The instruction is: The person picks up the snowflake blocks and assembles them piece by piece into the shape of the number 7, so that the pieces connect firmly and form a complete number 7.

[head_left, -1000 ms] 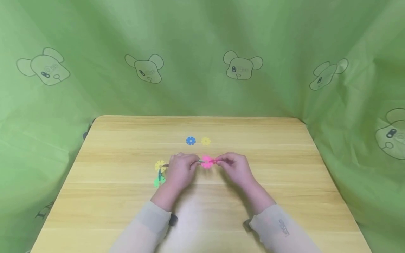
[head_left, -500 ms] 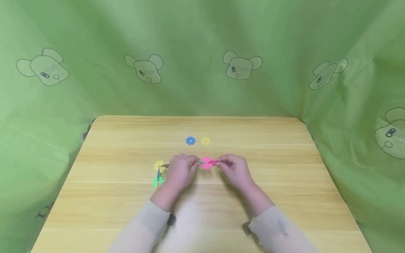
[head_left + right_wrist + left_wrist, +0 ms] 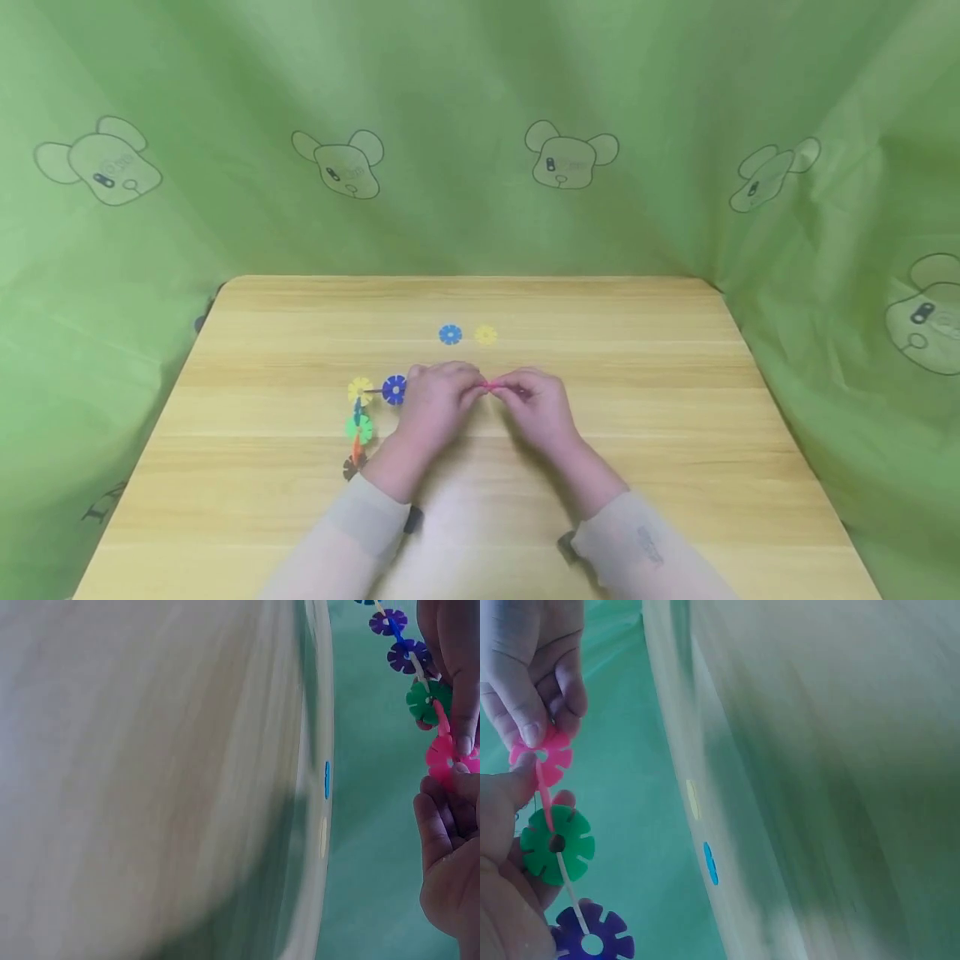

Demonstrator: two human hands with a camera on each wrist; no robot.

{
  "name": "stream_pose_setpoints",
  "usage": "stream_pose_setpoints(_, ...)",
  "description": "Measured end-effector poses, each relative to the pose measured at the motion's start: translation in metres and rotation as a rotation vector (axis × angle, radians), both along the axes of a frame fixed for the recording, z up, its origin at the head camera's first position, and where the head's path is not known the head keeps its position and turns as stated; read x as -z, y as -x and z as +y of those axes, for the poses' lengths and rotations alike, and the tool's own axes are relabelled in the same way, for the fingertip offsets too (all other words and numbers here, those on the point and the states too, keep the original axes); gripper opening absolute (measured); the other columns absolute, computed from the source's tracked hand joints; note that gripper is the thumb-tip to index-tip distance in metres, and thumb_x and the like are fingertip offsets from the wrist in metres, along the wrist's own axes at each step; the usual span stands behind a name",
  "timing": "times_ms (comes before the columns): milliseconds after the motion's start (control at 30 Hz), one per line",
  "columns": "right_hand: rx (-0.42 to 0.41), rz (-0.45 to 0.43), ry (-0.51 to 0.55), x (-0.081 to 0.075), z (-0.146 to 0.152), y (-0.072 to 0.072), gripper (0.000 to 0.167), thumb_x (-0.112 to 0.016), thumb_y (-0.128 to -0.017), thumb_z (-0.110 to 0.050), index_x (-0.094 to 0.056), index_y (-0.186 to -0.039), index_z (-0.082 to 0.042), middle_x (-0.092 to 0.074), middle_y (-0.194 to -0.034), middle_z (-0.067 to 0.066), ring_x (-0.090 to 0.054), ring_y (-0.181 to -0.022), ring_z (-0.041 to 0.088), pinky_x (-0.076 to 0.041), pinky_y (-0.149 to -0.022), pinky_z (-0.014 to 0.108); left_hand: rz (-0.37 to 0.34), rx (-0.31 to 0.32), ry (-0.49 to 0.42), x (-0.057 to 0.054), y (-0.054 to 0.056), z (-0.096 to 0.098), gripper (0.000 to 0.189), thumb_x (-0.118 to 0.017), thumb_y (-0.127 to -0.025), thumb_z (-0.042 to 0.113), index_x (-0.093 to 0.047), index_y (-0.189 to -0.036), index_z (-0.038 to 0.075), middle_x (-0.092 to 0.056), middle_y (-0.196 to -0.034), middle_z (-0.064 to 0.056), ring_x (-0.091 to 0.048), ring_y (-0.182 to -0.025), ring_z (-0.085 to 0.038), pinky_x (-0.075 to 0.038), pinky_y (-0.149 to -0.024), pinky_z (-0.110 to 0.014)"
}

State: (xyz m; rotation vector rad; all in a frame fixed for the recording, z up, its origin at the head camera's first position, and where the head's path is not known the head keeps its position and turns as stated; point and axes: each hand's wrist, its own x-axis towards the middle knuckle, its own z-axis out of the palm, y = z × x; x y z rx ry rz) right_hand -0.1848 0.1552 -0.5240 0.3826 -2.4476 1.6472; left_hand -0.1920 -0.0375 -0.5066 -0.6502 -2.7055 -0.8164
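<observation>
My left hand (image 3: 442,404) holds a chain of interlocking notched plastic discs, its thumb on a pink disc (image 3: 549,759) and its fingers behind a green disc (image 3: 557,846). Thumb and finger of my right hand (image 3: 540,408) pinch pink plastic at the chain's end, fingertips close against the left ones. An edge-on pink disc (image 3: 544,796) links the green one to the face-on pink. Past the green come a purple disc (image 3: 592,934) and others. In the head view the far end hangs left of my left hand, with a yellow disc (image 3: 360,391) and a brown disc (image 3: 352,467).
Two loose discs, one blue (image 3: 450,334) and one yellow (image 3: 486,334), lie side by side toward the back of the wooden table (image 3: 600,325). A green curtain (image 3: 457,225) printed with cartoon heads surrounds the table's back and sides.
My right hand has shifted left and the hands have closed together, mostly covering the pink discs in the head view. The chain's far end has swung left, bringing blue and brown discs into sight.
</observation>
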Motion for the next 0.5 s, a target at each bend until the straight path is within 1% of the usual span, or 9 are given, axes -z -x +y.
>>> stream_pose_setpoints(100,-0.040,-0.075,-0.026,-0.003,0.005,0.007,0.012,-0.082,-0.091,-0.003,-0.079,-0.103,-0.002,-0.078,-0.099,0.010,-0.074,-0.091,0.025,-0.063,-0.082,0.030,-0.007,-0.001,-0.006,0.001,0.001,-0.004,0.014,-0.073,-0.100,0.033,-0.081,-0.101,0.022,-0.080,-0.109,0.005,-0.075,-0.099,-0.016,-0.047,-0.090,-0.043)
stream_pose_setpoints(167,-0.036,-0.101,-0.038,-0.004,0.009,0.016,0.017,-0.081,-0.093,-0.007,-0.078,-0.108,0.000,-0.078,-0.103,0.011,-0.074,-0.093,0.026,-0.063,-0.085,0.033,-0.011,-0.012,0.000,0.002,0.001,-0.007,0.012,-0.074,-0.100,0.032,-0.081,-0.100,0.022,-0.080,-0.105,0.007,-0.075,-0.095,-0.015,-0.046,-0.088,-0.042)
stream_pose_setpoints(267,0.042,-0.089,-0.072,-0.006,0.014,0.033,0.025,-0.078,-0.096,-0.011,-0.075,-0.116,0.002,-0.077,-0.107,0.014,-0.072,-0.097,0.028,-0.062,-0.089,0.038,-0.020,-0.039,0.009,0.004,0.002,-0.011,0.009,-0.076,-0.099,0.030,-0.082,-0.098,0.024,-0.080,-0.101,0.008,-0.075,-0.091,-0.015,-0.047,-0.090,-0.045)
stream_pose_setpoints(367,0.123,-0.058,-0.137,-0.006,0.013,0.051,0.030,-0.076,-0.098,-0.013,-0.073,-0.123,0.003,-0.075,-0.109,0.015,-0.071,-0.100,0.029,-0.062,-0.091,0.041,-0.040,-0.057,0.013,0.005,0.003,-0.014,0.007,-0.076,-0.099,0.029,-0.082,-0.098,0.025,-0.080,-0.100,0.008,-0.075,-0.091,-0.015,-0.048,-0.093,-0.047)
stream_pose_setpoints(500,0.180,-0.072,-0.210,0.000,0.008,0.070,0.040,-0.078,-0.098,-0.017,-0.069,-0.132,0.003,-0.070,-0.113,0.017,-0.067,-0.105,0.031,-0.059,-0.095,0.042,-0.065,-0.058,0.009,0.007,0.004,-0.015,0.008,-0.076,-0.099,0.030,-0.082,-0.099,0.024,-0.080,-0.102,0.008,-0.075,-0.093,-0.016,-0.048,-0.095,-0.049)
